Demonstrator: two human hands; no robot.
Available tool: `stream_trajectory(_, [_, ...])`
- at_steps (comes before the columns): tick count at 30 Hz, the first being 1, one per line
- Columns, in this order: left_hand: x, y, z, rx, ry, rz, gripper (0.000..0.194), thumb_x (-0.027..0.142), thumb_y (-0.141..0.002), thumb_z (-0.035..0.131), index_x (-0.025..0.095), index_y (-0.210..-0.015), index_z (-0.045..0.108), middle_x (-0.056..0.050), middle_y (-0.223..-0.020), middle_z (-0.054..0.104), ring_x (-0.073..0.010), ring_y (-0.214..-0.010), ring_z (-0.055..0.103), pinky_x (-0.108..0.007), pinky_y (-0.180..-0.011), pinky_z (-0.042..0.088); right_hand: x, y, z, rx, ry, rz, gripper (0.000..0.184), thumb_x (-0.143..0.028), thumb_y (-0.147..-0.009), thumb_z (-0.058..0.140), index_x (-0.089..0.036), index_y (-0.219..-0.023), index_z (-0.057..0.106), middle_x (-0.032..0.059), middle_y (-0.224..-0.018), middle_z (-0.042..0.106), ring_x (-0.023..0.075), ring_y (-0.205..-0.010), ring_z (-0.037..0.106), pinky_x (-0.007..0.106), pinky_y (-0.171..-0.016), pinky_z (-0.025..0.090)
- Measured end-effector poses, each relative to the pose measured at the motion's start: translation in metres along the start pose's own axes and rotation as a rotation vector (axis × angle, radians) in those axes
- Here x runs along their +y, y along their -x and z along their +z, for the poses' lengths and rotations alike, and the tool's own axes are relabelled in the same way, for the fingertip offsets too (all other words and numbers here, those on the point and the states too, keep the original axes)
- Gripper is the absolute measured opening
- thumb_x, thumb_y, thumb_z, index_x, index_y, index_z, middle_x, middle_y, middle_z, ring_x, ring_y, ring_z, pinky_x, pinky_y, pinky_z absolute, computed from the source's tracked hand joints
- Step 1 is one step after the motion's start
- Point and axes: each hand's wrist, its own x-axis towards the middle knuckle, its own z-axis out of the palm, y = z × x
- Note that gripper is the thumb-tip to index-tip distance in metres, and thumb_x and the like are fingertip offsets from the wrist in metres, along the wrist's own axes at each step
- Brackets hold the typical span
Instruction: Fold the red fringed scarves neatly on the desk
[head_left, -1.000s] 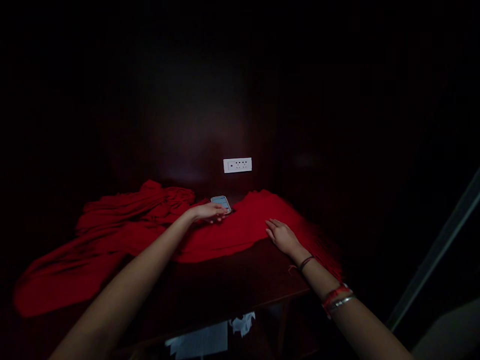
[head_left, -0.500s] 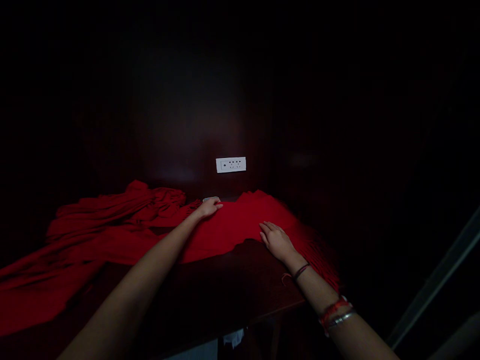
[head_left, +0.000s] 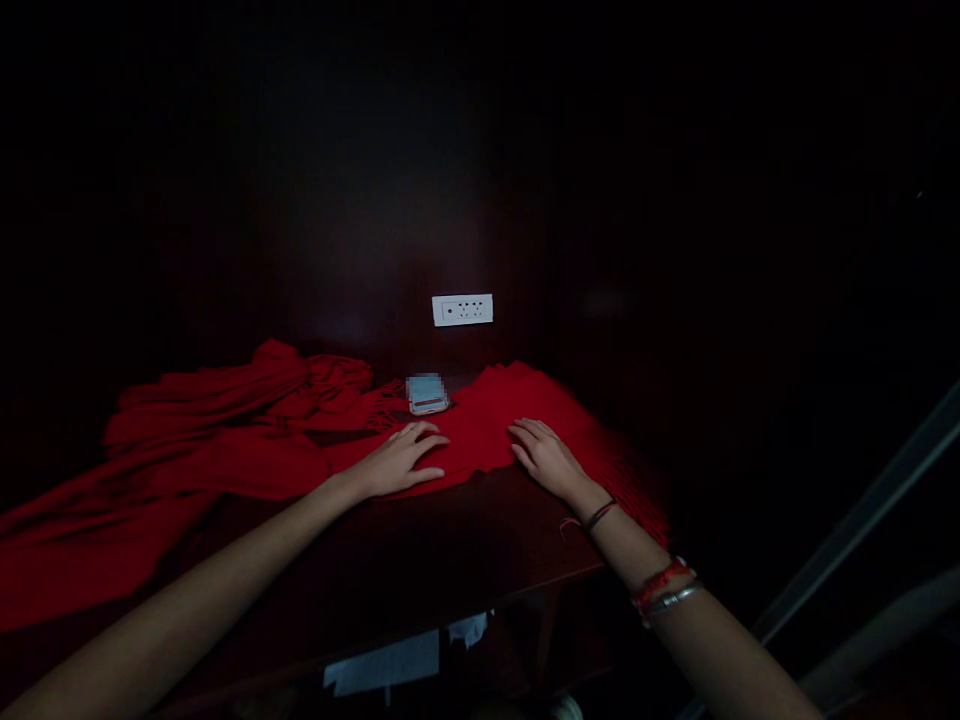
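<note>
A red fringed scarf [head_left: 480, 420] lies spread across a dark wooden table, bunched into folds on the left. My left hand [head_left: 405, 458] rests on its near part, palm down with fingers apart. On the scarf's right part lies my right hand [head_left: 546, 455], fingers stretched out and pressing lightly on the cloth. Red fringe hangs on the right behind that wrist, which wears several bracelets. Just beyond my left hand, a phone-like flat object [head_left: 427, 395] with a blurred, pale face sits by the scarf.
A white wall socket [head_left: 463, 310] is fixed to the dark wall behind. The table's [head_left: 465, 540] front edge runs below my hands, with pale papers [head_left: 386, 662] underneath. A pale slanted bar [head_left: 862, 515] stands at the right. Much of the room is too dark to make out.
My left hand has drawn back toward me from the far edge of the scarf and spread its fingers, uncovering the phone-like object. My right hand has barely moved.
</note>
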Motion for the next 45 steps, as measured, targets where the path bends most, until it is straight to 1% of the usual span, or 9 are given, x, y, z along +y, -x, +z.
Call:
stream_trajectory(5, [-0.023,0.052,-0.028,-0.190,-0.049,-0.115,0.048,0.048,-0.081,0.032,0.023,-0.122,0.034,-0.007,-0.119,0.040,-0.0181,-0.106,0.039,-0.031,-0.090,0.031,-0.025,-0.004,-0.011,-0.101,-0.130,-0.263,0.036,-0.030,-0.083,0.037,-0.016,-0.115,0.047,0.0079,-0.114,0.050,0.0161,-0.109,0.040,0.031,-0.095,0.030])
stream_trajectory(9, [-0.055,0.074,-0.049,-0.217,-0.151,-0.335,0.049,0.045,-0.081,0.031,0.023,-0.124,0.032,-0.009,-0.124,0.037,-0.0232,-0.112,0.034,-0.038,-0.090,0.029,-0.050,-0.020,-0.012,-0.190,-0.169,-0.317,0.040,-0.030,-0.081,0.041,-0.014,-0.118,0.043,0.0094,-0.113,0.050,0.0164,-0.105,0.044,0.029,-0.091,0.034])
stream_trajectory(15, [-0.089,0.127,-0.072,-0.467,-0.129,-0.547,0.070,0.053,-0.071,0.042,0.019,-0.129,0.023,-0.014,-0.130,0.030,-0.0284,-0.118,0.027,-0.042,-0.091,0.026,-0.065,-0.031,0.007,-0.247,-0.090,-0.359,0.032,-0.017,-0.082,0.036,-0.016,-0.111,0.051,0.0083,-0.110,0.054,0.0160,-0.103,0.047,0.028,-0.087,0.038])
stream_trajectory(20, [-0.111,0.171,-0.074,-0.386,-0.327,-0.554,0.047,0.030,-0.069,0.046,0.018,-0.115,0.045,-0.015,-0.115,0.046,-0.0283,-0.106,0.040,-0.043,-0.086,0.030,-0.059,-0.027,0.017,-0.230,-0.032,-0.299,0.033,-0.010,-0.081,0.034,-0.017,-0.106,0.054,0.0066,-0.106,0.057,0.0157,-0.100,0.051,0.027,-0.086,0.038])
stream_trajectory(25, [-0.108,0.166,-0.080,-0.234,-0.230,-0.428,0.025,0.034,-0.067,0.048,0.018,-0.084,0.056,-0.008,-0.129,0.031,-0.0260,-0.116,0.027,-0.040,-0.093,0.024,-0.058,-0.026,0.016,-0.218,-0.053,-0.242,0.030,-0.011,-0.081,0.036,-0.018,-0.103,0.056,0.0067,-0.102,0.060,0.0150,-0.094,0.054,0.025,-0.082,0.040])
stream_trajectory(29, [-0.105,0.144,-0.079,-0.185,0.057,-0.497,0.040,0.038,-0.078,0.032,0.018,-0.110,0.043,-0.007,-0.126,0.037,-0.0175,-0.111,0.036,-0.029,-0.090,0.029,-0.057,-0.024,0.015,-0.174,-0.118,-0.212,0.028,-0.018,-0.083,0.035,-0.018,-0.102,0.056,0.0062,-0.101,0.060,0.0149,-0.092,0.055,0.025,-0.080,0.041])
stream_trajectory(35, [-0.116,0.133,-0.066,-0.334,-0.256,-0.481,0.038,0.019,-0.067,0.042,0.022,-0.103,0.051,-0.008,-0.105,0.053,-0.0235,-0.102,0.042,-0.043,-0.088,0.025,-0.054,-0.023,0.014,-0.120,-0.196,-0.213,0.029,-0.015,-0.083,0.034,-0.016,-0.103,0.055,0.0068,-0.099,0.059,0.0138,-0.091,0.054,0.023,-0.079,0.041])
stream_trajectory(41, [-0.108,0.134,-0.081,-0.269,-0.274,-0.315,0.013,0.018,-0.062,0.045,0.017,-0.070,0.055,-0.007,-0.101,0.051,-0.0208,-0.095,0.044,-0.032,-0.083,0.032,-0.054,-0.022,0.012,-0.142,-0.136,-0.165,0.027,-0.014,-0.083,0.033,-0.016,-0.093,0.058,0.0065,-0.089,0.060,0.0131,-0.084,0.055,0.022,-0.076,0.040])
stream_trajectory(45, [-0.098,0.148,-0.089,-0.258,-0.332,-0.323,0.016,0.018,-0.069,0.039,0.017,-0.077,0.053,-0.007,-0.093,0.053,-0.0190,-0.084,0.049,-0.028,-0.075,0.037,-0.053,-0.020,0.009,-0.108,-0.112,-0.189,0.025,-0.017,-0.084,0.034,-0.017,-0.093,0.057,0.0062,-0.088,0.059,0.0130,-0.084,0.054,0.021,-0.076,0.039])
